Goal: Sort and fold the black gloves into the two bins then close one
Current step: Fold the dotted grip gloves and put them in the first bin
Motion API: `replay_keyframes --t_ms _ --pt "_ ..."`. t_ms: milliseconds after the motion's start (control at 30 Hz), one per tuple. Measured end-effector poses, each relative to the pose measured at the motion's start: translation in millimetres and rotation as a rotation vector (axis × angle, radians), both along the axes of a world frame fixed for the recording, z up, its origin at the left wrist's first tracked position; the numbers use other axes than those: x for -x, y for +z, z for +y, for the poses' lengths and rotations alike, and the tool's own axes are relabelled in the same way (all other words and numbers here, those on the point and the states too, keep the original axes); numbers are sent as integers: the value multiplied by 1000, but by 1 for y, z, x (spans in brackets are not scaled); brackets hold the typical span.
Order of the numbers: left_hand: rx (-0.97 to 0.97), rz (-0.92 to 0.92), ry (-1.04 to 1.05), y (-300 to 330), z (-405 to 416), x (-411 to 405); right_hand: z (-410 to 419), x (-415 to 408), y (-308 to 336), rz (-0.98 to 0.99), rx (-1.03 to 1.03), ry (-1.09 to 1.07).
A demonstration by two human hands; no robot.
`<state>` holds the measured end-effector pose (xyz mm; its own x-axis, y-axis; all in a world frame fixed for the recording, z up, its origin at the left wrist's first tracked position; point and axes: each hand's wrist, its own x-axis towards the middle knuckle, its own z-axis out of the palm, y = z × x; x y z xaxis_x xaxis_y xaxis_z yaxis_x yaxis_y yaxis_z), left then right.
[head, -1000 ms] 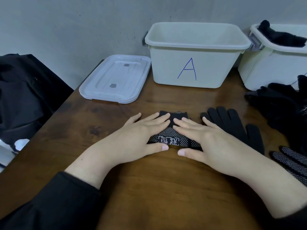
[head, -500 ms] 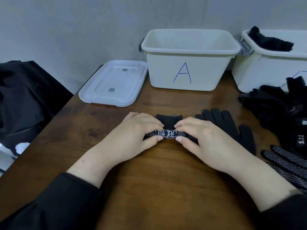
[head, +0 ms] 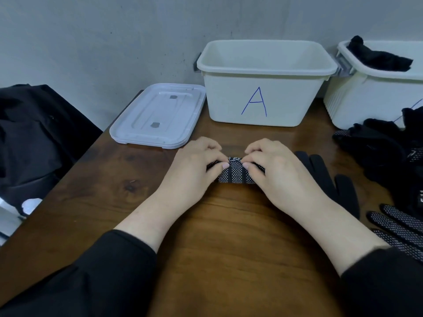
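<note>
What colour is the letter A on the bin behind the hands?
Blue, hand-drawn on the white bin; the head view shows it clearly.

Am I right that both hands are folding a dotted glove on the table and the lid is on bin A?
Not quite. The lid lies on the table left of bin A, which stands open, as the head view shows. The rest holds: the left hand and right hand grip the dotted glove on the table.
</note>
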<state>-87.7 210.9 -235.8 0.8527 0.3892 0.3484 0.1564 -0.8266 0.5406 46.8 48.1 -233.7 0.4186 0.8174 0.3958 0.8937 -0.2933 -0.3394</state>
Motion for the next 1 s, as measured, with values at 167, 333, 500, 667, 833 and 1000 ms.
replay_keyframes --t_ms 167,333,500,667,833,1000 --pt "43 190 -84 5 10 10 -10 0 1 77 196 110" --pt "52 178 -66 7 9 10 1 7 -6 1 65 52" --pt "168 -170 181 21 -10 14 -7 4 3 27 -151 -94" --pt "1111 -211 221 32 -58 1 -8 10 13 -103 -254 -161" --pt "1532 -355 91 39 -58 -20 -13 17 18 -123 -122 -57" --pt "1608 -393 110 38 -47 -37 -17 21 41 153 -199 -22"
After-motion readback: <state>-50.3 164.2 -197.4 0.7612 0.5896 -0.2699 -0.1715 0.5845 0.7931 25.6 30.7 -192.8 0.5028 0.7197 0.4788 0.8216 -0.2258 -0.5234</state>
